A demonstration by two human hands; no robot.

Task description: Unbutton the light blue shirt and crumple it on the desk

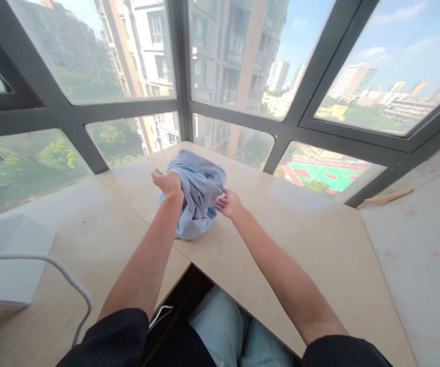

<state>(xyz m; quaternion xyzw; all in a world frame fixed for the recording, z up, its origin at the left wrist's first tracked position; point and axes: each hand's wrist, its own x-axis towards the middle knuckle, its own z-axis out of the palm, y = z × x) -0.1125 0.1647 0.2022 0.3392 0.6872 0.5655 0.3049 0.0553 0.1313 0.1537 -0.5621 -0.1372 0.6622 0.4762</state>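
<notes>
A crumpled light blue cloth (199, 196), which looks like a garment, lies bunched on the pale wooden desktop (281, 244). My left hand (167, 182) is at the cloth's left side, its wrist against the folds. The fingers of that hand are curled closed, and whatever is in them is hidden. On the other side, my right hand (229, 203) pinches the cloth's right edge between thumb and fingers.
Framed windows (185, 76) rise behind the desktop's far edge. At the left stand a white box-like object (17, 255) and a white cable (69, 275). A cut-out in the desktop opens above my legs (220, 321). A pale wall (426, 244) borders the right side.
</notes>
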